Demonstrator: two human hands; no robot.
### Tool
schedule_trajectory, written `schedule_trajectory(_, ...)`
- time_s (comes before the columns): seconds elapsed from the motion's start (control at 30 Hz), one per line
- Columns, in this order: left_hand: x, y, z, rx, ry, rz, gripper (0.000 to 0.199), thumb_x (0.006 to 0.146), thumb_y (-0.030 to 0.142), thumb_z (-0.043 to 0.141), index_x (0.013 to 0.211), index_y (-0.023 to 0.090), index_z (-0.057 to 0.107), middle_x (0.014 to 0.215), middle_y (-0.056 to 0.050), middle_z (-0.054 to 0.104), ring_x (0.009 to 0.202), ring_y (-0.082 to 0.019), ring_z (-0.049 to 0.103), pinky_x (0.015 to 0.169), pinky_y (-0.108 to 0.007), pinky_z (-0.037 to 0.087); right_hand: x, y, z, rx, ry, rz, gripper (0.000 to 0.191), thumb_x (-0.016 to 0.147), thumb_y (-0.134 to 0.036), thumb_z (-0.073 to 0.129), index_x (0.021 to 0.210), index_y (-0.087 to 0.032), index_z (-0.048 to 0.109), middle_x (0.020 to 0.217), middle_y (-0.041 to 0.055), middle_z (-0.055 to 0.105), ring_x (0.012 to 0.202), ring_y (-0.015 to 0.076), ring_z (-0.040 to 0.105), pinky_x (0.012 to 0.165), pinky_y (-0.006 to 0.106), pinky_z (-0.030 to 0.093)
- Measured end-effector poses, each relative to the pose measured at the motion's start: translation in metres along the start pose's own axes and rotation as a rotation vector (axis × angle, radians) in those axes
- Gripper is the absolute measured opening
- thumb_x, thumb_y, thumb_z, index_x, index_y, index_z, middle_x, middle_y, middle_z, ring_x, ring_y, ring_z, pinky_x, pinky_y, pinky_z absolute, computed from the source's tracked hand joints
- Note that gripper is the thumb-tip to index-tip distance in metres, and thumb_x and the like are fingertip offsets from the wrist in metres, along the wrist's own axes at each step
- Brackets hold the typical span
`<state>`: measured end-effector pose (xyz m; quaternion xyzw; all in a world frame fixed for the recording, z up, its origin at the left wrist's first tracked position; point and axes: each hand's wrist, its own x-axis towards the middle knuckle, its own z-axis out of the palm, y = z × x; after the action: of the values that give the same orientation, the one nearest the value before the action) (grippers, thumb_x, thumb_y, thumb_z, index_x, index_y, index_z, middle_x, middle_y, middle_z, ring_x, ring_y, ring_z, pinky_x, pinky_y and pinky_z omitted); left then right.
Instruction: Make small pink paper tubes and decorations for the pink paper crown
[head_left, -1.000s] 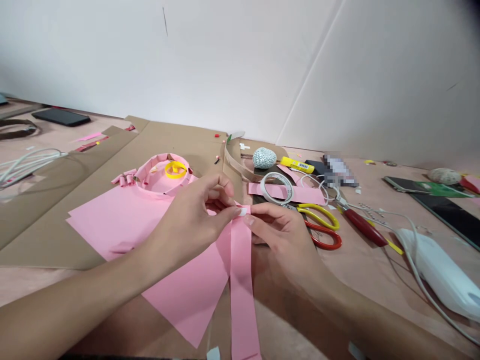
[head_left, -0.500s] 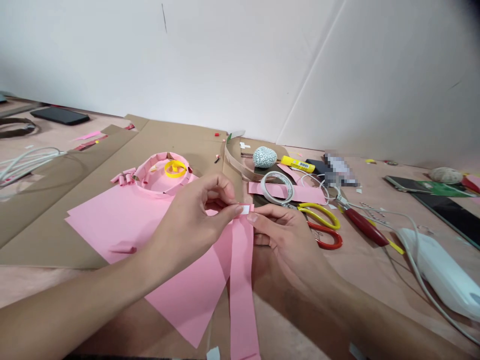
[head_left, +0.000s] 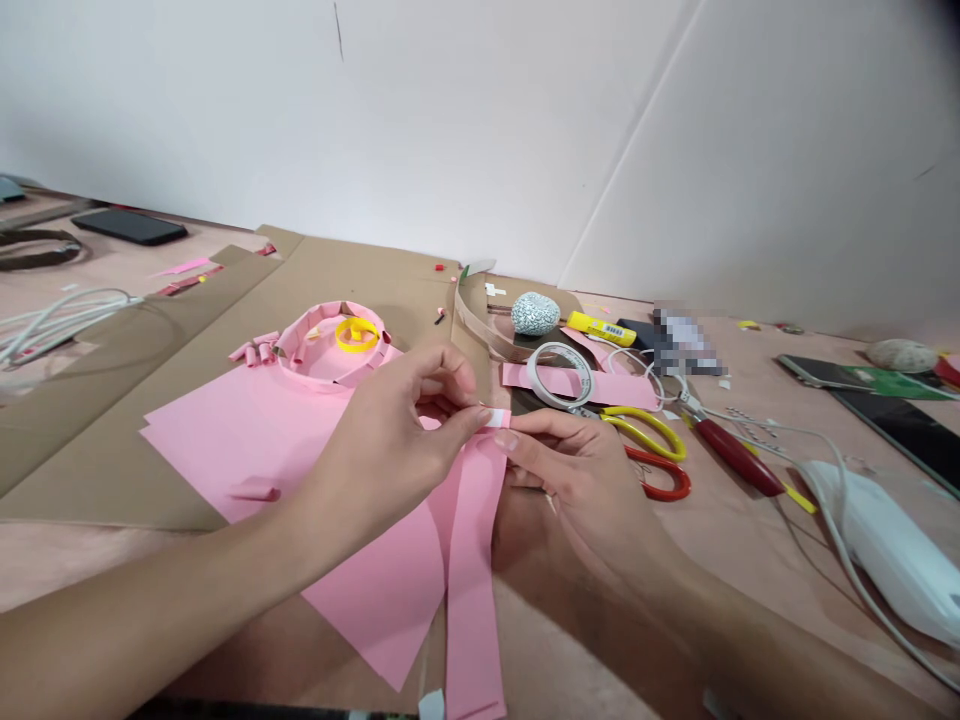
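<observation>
Left hand: the left hand (head_left: 397,445) was closed in a pinch on the top end of a long pink paper strip (head_left: 472,600), beside a small white tape patch (head_left: 493,418).
Right hand: the right hand (head_left: 570,480) pinched the same end from the right, its other fingers curled beneath.
Strip: it hung toward the near side, slanting slightly left, partly over a large pink paper sheet (head_left: 225,430).
Nearby: farther left, a pink paper ring (head_left: 296,335) encircled a yellow paper ring (head_left: 356,335) on brown cardboard (head_left: 150,420); to the right lay a white tape roll (head_left: 559,375) and yellow-handled scissors (head_left: 649,428).

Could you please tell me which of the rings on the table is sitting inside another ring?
The yellow ring, which sits inside the pink paper ring; the tape roll lies apart from both.
</observation>
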<state>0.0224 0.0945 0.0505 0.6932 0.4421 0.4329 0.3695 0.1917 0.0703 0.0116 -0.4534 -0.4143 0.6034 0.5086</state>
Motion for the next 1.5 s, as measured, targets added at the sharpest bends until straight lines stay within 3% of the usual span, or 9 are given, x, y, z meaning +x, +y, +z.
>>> schedule_trajectory(0.6, -0.002, 0.002, -0.001, 0.073, -0.022, -0.011, 0.013, 0.083, 0.013, 0.065, 0.079, 0.021, 0.057, 0.076, 0.003, 0.067, 0.072, -0.015, 0.067, 0.066, -0.028, 0.053, 0.001, -0.003, 0.002, -0.085, -0.006, -0.037, 0.008, 0.074, -0.026, 0.081, 0.080, -0.021, 0.080, 0.079, 0.0023, 0.075, 0.071, 0.0157, 0.066, 0.068, 0.028, 0.053)
schedule_trajectory(0.8, -0.003, 0.002, -0.001, 0.093, -0.026, 0.003, 0.011, 0.083, 0.016, 0.066, 0.080, 0.021, 0.057, 0.075, 0.003, 0.067, 0.072, -0.015, 0.066, 0.066, -0.028, 0.054, -0.001, -0.005, 0.004, -0.093, -0.066, -0.051, 0.013, 0.074, -0.025, 0.081, 0.086, -0.020, 0.078, 0.085, 0.0050, 0.076, 0.077, 0.0186, 0.069, 0.073, 0.030, 0.054)
schedule_trajectory(1.0, -0.003, 0.002, 0.002, 0.137, -0.044, 0.007, 0.009, 0.084, 0.017, 0.064, 0.080, 0.021, 0.057, 0.076, 0.003, 0.067, 0.073, -0.016, 0.066, 0.065, -0.029, 0.052, 0.000, -0.005, 0.002, -0.129, -0.054, -0.050, 0.015, 0.079, -0.034, 0.078, 0.083, -0.019, 0.076, 0.076, 0.0020, 0.072, 0.066, 0.0156, 0.067, 0.066, 0.028, 0.055)
schedule_trajectory(1.23, -0.005, 0.002, 0.000, 0.319, -0.077, 0.130, 0.008, 0.089, 0.021, 0.059, 0.082, 0.022, 0.056, 0.075, 0.004, 0.068, 0.069, -0.014, 0.064, 0.062, -0.027, 0.049, 0.000, -0.004, 0.002, -0.260, -0.014, -0.140, 0.012, 0.086, -0.027, 0.069, 0.081, -0.020, 0.078, 0.077, 0.0024, 0.074, 0.071, 0.0170, 0.067, 0.066, 0.027, 0.054)
schedule_trajectory(1.37, -0.010, 0.003, -0.001, 0.470, -0.032, 0.214, 0.004, 0.091, 0.021, 0.057, 0.090, 0.024, 0.059, 0.077, 0.005, 0.067, 0.068, -0.013, 0.062, 0.061, -0.027, 0.046, -0.002, -0.010, 0.003, -0.283, -0.004, -0.179, 0.014, 0.088, -0.026, 0.067, 0.087, -0.023, 0.080, 0.080, 0.0019, 0.074, 0.076, 0.0179, 0.067, 0.071, 0.027, 0.054)
schedule_trajectory(1.5, -0.008, 0.002, -0.002, 0.499, 0.034, 0.239, 0.016, 0.088, 0.025, 0.063, 0.104, 0.025, 0.062, 0.089, 0.001, 0.063, 0.065, -0.013, 0.058, 0.058, -0.028, 0.046, -0.002, -0.014, 0.001, -0.271, 0.016, -0.205, 0.015, 0.088, -0.030, 0.067, 0.085, -0.023, 0.080, 0.078, 0.0019, 0.072, 0.072, 0.0175, 0.065, 0.067, 0.028, 0.053)
